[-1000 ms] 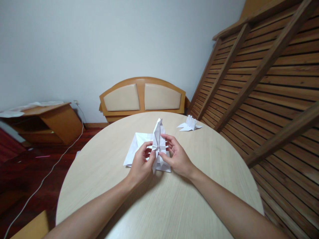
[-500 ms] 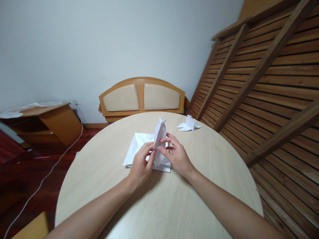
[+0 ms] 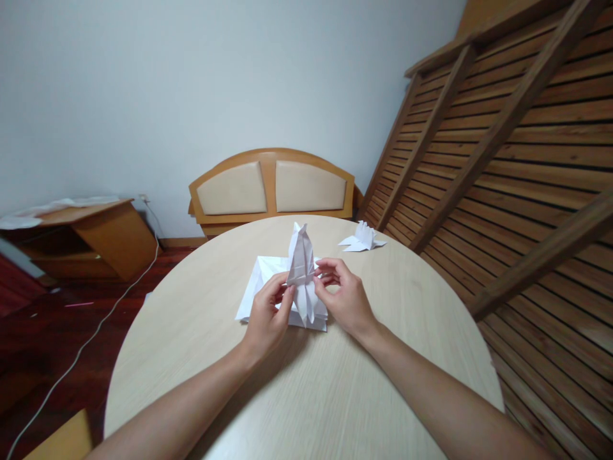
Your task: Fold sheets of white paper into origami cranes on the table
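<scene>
I hold a partly folded white paper model (image 3: pixel 301 268) upright above a round pale wooden table (image 3: pixel 306 396). My left hand (image 3: pixel 266 319) pinches its lower left side between thumb and fingers. My right hand (image 3: pixel 345 300) pinches its right side at about the middle. The model's pointed tip stands up, and narrow flaps hang down between my hands. Under it lies a stack of white paper sheets (image 3: pixel 261 281), flat on the table.
A finished white folded paper figure (image 3: pixel 361 238) sits at the table's far right edge. Behind the table leans a padded wooden headboard (image 3: pixel 272 188). A slatted wooden bed frame (image 3: pixel 502 147) leans on the right. A low wooden cabinet (image 3: pixel 96 233) and a white cable (image 3: pixel 86 345) are on the left.
The paper model has turned in my hands and now stands straighter, its tip shifted slightly left. My right hand moved a little to the right along its side.
</scene>
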Demonstrator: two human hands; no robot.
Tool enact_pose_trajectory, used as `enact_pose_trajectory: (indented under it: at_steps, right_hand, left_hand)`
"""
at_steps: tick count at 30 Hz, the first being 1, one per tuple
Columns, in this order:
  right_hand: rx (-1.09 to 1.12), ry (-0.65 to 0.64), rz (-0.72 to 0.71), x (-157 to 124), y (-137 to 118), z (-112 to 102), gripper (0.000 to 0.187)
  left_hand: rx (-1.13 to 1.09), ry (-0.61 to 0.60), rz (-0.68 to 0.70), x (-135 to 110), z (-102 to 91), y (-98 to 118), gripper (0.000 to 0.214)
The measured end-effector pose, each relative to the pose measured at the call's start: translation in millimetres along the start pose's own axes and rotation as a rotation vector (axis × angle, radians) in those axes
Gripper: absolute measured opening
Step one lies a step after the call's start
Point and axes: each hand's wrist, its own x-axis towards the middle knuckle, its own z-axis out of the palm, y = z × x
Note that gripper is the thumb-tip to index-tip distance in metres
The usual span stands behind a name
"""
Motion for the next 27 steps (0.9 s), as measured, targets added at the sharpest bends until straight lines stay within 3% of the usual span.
enact_pose_trajectory:
  at_steps: [4, 10, 15, 19, 27]
  right_hand:
    - [-0.122, -0.013, -0.063, -1, -5, -2, 0.028]
    - [-0.218, -0.002, -0.094, -1, -8, -2, 0.028]
    - [-0.169, 0.011, -0.037, 0, -3, -4, 0.029]
    - [-0.081, 0.027, -0.088, 0, 3, -3, 0.023]
    - [0.330, -0.047, 0.246, 1, 7, 8, 0.022]
  left_hand:
    - [-0.056, -0.029, -0.064, 1, 0.9, -1, 0.021]
    - [-0.091, -0.035, -0.051, 0, 0.8, -4, 0.020]
    - [-0.119, 0.003, -0.077, 0, 1.9, -2, 0.020]
    - [-0.174, 0.051, -0.142, 2, 3.5, 1, 0.020]
    - [-0.213, 0.006, -0.146, 0, 5.0, -2, 0.019]
